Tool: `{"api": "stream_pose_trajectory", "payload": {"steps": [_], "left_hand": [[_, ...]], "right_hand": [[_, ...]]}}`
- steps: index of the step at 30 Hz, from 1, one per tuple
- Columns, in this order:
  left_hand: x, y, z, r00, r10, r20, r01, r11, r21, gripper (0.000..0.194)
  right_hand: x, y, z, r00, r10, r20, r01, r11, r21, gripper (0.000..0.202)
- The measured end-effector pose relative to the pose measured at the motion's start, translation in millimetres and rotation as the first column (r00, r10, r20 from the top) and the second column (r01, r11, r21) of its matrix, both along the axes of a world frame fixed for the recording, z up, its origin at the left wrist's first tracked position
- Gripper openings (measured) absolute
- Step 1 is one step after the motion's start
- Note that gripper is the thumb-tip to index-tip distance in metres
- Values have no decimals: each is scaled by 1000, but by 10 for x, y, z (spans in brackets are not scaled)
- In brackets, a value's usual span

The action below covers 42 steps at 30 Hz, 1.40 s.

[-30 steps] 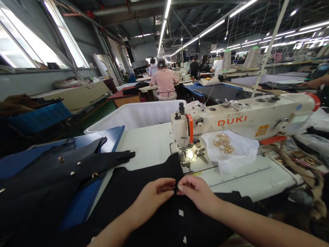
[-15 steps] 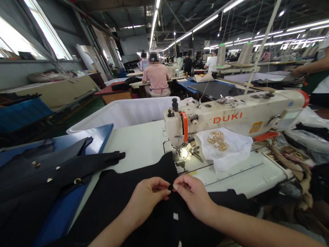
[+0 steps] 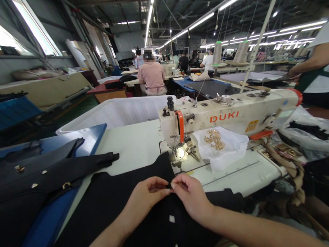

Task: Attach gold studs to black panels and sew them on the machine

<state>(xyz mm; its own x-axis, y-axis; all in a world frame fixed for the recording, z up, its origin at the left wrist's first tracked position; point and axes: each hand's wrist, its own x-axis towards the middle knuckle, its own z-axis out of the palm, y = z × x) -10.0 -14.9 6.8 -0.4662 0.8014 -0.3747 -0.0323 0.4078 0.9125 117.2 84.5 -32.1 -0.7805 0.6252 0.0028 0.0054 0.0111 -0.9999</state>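
My left hand (image 3: pixel 148 194) and my right hand (image 3: pixel 193 196) meet at the middle, fingertips pinched on a small black piece (image 3: pixel 169 186) whose kind I cannot make out. Below them a large black fabric panel (image 3: pixel 113 199) spreads over the machine bed and toward me. Two small white patches show on it, one of them a whitish square (image 3: pixel 171 219). Just beyond the hands stands a sewing machine (image 3: pixel 223 116), its lit needle area (image 3: pixel 179 153) close to the panel's far edge.
Gold-coloured metal rings (image 3: pixel 215 139) lie on a white cloth (image 3: pixel 231 151) on the machine bed. Black pieces with metal fittings (image 3: pixel 56 159) rest on a blue board (image 3: pixel 96 135) at left. Behind is a white bin (image 3: pixel 126 110). A person (image 3: pixel 151 75) sits ahead; another stands at right.
The view has shifted slightly, so the machine and surroundings sit a little further left. Both hands keep their pinch at nearly the same place over the panel.
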Motion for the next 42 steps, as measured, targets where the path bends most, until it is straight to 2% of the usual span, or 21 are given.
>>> {"api": "stream_pose_trajectory", "payload": {"steps": [7, 12, 15, 18, 20, 27, 31, 37, 42], "left_hand": [[85, -14, 6, 989, 106, -106, -104, 994, 24, 27], [99, -28, -41, 981, 175, -80, -170, 983, 70, 25], [102, -28, -73, 978, 203, -39, -198, 976, 94, 31], [99, -31, -78, 986, 168, 4, -168, 983, 79, 38], [103, -36, -61, 993, 121, -3, -121, 991, 48, 35], [173, -52, 19, 976, 136, -170, -128, 990, 60, 25], [183, -50, 36, 981, 107, -163, -99, 994, 54, 23], [159, -48, 11, 985, 73, -154, -70, 997, 26, 25], [135, -42, -8, 991, 31, -127, -31, 1000, 7, 27]], "right_hand": [[14, -18, -8, 998, -22, -60, 17, 996, -85, 9], [15, -28, -15, 993, -39, -111, 22, 988, -152, 9], [16, -41, -36, 991, -53, -122, 34, 987, -154, 9], [21, -60, -46, 988, -56, -144, 38, 991, -126, 6], [25, -70, -41, 986, -58, -155, 42, 993, -106, 5], [45, -37, -13, 992, -57, -109, 46, 993, -107, 7], [56, 29, -4, 993, 9, -121, -26, 990, -139, 14], [67, 151, 76, 992, 124, -25, -125, 991, -52, 11], [62, 216, 72, 983, 178, -33, -181, 977, -110, 13]]}}
